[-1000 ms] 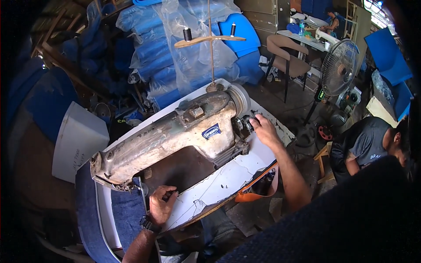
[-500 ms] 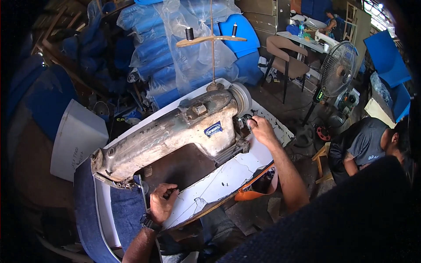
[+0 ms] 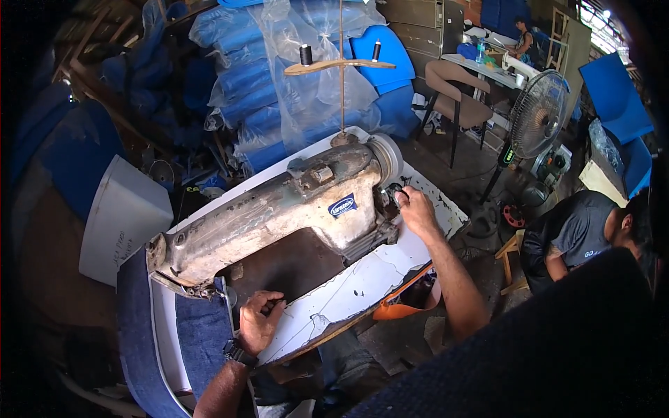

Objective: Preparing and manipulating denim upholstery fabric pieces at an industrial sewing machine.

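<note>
A worn, cream and grey sewing machine (image 3: pixel 272 223) lies diagonally across a chipped white tabletop (image 3: pixel 366 282). Beside its needle end, at the table's front edge, my left hand (image 3: pixel 259 324) is closed, thumb and fingers pinched together; whatever they hold is too small or hidden to name. Dark blue fabric (image 3: pixel 202 338) with a white strip curves past the needle end, next to my left wrist. My right hand (image 3: pixel 419 214) is at the other end, below the handwheel (image 3: pixel 385 159), its fingers closed on a small dark part (image 3: pixel 395 190) of the machine.
Behind the machine stands a thread stand (image 3: pixel 341 65) with two black spools, before plastic-wrapped blue bundles (image 3: pixel 244 90). A white bin (image 3: pixel 129 223) is at left. An orange bag (image 3: pixel 397 310) hangs below the table edge. At right are a fan (image 3: pixel 540 111) and a bent-over person (image 3: pixel 578 230).
</note>
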`<state>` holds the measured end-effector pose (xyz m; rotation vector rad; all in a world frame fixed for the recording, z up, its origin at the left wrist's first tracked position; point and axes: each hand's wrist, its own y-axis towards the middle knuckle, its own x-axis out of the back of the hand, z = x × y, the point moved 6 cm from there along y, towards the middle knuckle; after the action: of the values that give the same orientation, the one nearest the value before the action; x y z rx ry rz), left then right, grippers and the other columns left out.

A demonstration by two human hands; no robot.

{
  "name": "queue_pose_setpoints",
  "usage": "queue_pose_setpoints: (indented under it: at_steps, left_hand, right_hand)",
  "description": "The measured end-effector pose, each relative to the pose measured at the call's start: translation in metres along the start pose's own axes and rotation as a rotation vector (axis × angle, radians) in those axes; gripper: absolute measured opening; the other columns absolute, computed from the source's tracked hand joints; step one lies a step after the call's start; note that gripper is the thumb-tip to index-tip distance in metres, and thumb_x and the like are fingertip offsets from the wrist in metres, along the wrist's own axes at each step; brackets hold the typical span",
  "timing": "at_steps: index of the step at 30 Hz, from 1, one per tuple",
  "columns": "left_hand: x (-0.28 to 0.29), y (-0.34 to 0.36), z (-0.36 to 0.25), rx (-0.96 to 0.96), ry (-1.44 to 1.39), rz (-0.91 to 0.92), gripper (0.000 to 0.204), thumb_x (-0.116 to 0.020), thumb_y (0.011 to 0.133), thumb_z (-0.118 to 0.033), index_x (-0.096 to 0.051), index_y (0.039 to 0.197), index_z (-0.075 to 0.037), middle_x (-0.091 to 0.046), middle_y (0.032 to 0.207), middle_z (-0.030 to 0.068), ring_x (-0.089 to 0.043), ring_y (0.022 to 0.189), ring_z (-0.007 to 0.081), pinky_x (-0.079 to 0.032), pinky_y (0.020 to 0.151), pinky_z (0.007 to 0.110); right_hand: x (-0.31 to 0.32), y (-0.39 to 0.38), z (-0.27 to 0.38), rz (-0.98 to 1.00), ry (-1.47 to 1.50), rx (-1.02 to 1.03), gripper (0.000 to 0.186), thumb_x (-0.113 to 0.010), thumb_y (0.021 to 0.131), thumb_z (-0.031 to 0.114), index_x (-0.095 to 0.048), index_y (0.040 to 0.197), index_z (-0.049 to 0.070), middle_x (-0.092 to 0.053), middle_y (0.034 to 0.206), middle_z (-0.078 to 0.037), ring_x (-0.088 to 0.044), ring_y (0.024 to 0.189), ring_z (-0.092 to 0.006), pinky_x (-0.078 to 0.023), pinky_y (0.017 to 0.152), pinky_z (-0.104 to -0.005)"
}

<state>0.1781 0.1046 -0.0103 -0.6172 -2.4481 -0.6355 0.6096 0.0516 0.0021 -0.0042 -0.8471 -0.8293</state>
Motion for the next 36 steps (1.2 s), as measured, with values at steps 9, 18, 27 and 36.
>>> queue_pose_setpoints:
  at_steps: [9,18,27,36]
  left_hand:
    - [0.002,0.000,-0.015,-0.014,0.023,-0.009,0.019,-0.072,0.082,-0.003,-0.071,0.101,0.000,-0.068,0.092,0.0111,-0.063,0.074,0.0161,-0.052,0.071,0.028]
    - [0.000,-0.003,0.007,0.095,-0.035,0.002,0.018,-0.072,0.083,-0.003,-0.071,0.100,0.000,-0.068,0.092,0.0117,-0.063,0.074,0.0170,-0.052,0.070,0.028]
    - [0.000,0.000,-0.007,0.068,-0.021,0.005,0.018,-0.071,0.083,-0.004,-0.071,0.100,0.000,-0.067,0.091,0.0116,-0.064,0.073,0.0172,-0.052,0.070,0.028]
    - [0.001,0.001,-0.011,0.039,-0.034,0.016,0.018,-0.072,0.083,-0.004,-0.071,0.100,0.000,-0.067,0.090,0.0115,-0.062,0.070,0.0165,-0.052,0.068,0.029]
  right_hand:
    - [-0.003,0.004,-0.007,-0.083,0.031,0.041,0.032,-0.060,0.095,0.026,-0.066,0.104,-0.004,-0.068,0.096,-0.027,-0.065,0.093,-0.0443,-0.051,0.081,-0.0466]
    - [-0.011,0.018,-0.009,-0.017,0.030,-0.031,0.033,-0.059,0.094,0.027,-0.067,0.104,-0.004,-0.068,0.101,-0.027,-0.064,0.099,-0.0434,-0.051,0.086,-0.0472]
    - [-0.003,0.045,0.002,0.131,-0.200,0.043,0.031,-0.056,0.094,0.026,-0.065,0.103,-0.003,-0.068,0.100,-0.026,-0.064,0.100,-0.0428,-0.051,0.088,-0.0492]
    - [0.025,0.019,-0.030,0.004,-0.213,0.068,0.026,-0.060,0.096,0.024,-0.065,0.097,-0.001,-0.070,0.087,-0.020,-0.069,0.086,-0.0328,-0.050,0.073,-0.0444]
